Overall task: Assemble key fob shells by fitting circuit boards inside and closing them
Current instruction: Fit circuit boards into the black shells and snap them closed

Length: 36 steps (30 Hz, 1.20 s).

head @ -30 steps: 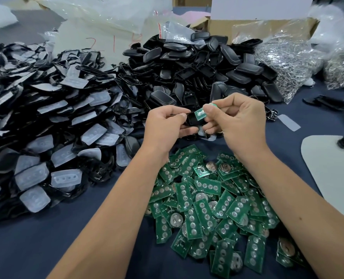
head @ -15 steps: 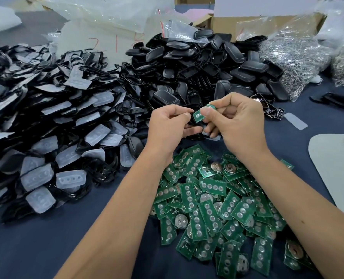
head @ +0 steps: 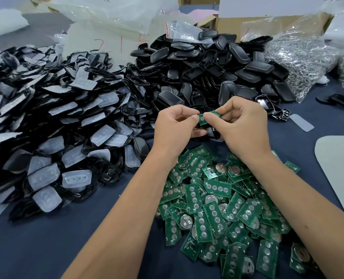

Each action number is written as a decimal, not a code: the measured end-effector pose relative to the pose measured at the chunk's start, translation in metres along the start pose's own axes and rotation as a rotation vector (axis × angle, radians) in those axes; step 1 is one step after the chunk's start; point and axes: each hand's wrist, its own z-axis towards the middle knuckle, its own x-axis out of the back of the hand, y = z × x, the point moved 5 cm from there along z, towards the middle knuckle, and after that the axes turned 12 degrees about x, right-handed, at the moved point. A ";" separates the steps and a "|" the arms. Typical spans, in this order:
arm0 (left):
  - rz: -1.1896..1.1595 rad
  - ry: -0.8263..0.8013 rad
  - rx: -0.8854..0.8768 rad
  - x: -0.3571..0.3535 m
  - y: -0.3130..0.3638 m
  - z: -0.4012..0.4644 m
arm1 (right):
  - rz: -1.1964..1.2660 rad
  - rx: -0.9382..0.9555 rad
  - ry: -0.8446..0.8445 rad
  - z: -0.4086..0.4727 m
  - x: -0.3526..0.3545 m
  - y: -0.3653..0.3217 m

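My left hand and my right hand meet above the table's middle. My right hand pinches a small green circuit board between thumb and forefinger. The board's near end lies over a black key fob shell, which my left hand grips from below; most of the shell is hidden by my fingers. Several loose green circuit boards lie in a heap under my forearms.
A pile of black shell halves stands behind my hands. A wide heap of shell fronts with translucent button pads fills the left. Bagged metal rings, a cardboard box and a white board lie at the right.
The circuit board has tilted lower toward the shell between my hands. Both hands have stayed close together in about the same place.
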 end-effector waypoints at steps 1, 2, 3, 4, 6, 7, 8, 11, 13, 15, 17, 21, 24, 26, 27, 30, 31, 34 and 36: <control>0.009 0.009 -0.005 0.000 0.000 -0.001 | 0.006 -0.007 -0.021 0.000 -0.001 0.000; 0.012 0.021 -0.007 0.000 -0.001 -0.001 | 0.016 -0.013 -0.045 0.001 -0.001 0.001; 0.004 0.033 -0.005 0.001 -0.001 -0.002 | 0.029 -0.019 -0.066 0.001 -0.001 0.001; -0.013 0.039 0.002 0.002 -0.002 -0.002 | 0.039 -0.022 -0.079 0.001 -0.002 0.001; -0.042 0.023 0.016 0.002 -0.002 -0.002 | 0.038 -0.020 -0.068 0.001 0.000 0.000; -0.048 0.009 0.020 0.002 -0.001 -0.002 | 0.027 -0.016 -0.048 0.001 0.000 -0.001; -0.051 -0.005 0.023 0.002 -0.001 -0.002 | 0.010 -0.011 -0.027 0.000 0.001 -0.002; -0.044 -0.027 0.016 0.001 -0.001 -0.001 | -0.019 -0.020 -0.013 -0.001 0.000 -0.002; -0.041 -0.021 0.011 0.002 -0.001 -0.001 | -0.033 -0.035 -0.015 -0.001 0.001 -0.001; -0.050 -0.022 0.012 0.003 -0.001 0.000 | -0.085 -0.049 0.009 0.000 0.004 0.001; -0.043 -0.033 0.008 0.003 -0.001 0.001 | -0.101 -0.061 0.028 -0.001 0.006 0.002; -0.035 -0.039 0.003 0.003 0.000 0.002 | -0.002 -0.064 -0.046 0.003 0.005 0.004; -0.038 -0.048 -0.014 0.005 0.002 0.003 | 0.188 -0.135 -0.145 0.006 0.001 0.007; -0.051 -0.042 -0.037 0.007 0.005 0.002 | 0.256 -0.169 -0.164 0.009 -0.001 0.006; -0.072 -0.022 -0.050 0.008 0.006 0.001 | 0.271 -0.169 -0.153 0.012 -0.002 0.004; -0.162 0.089 -0.088 0.014 0.012 0.001 | 0.291 -0.105 -0.115 0.025 -0.011 -0.011; -0.208 0.121 -0.099 0.019 0.014 0.001 | 0.288 -0.071 -0.109 0.030 -0.017 -0.019; -0.305 0.249 -0.158 0.041 0.025 0.003 | 0.318 -0.012 -0.140 0.042 -0.044 -0.038; -0.321 0.420 -0.218 0.063 0.031 0.004 | 0.329 -0.019 -0.181 0.048 -0.068 -0.044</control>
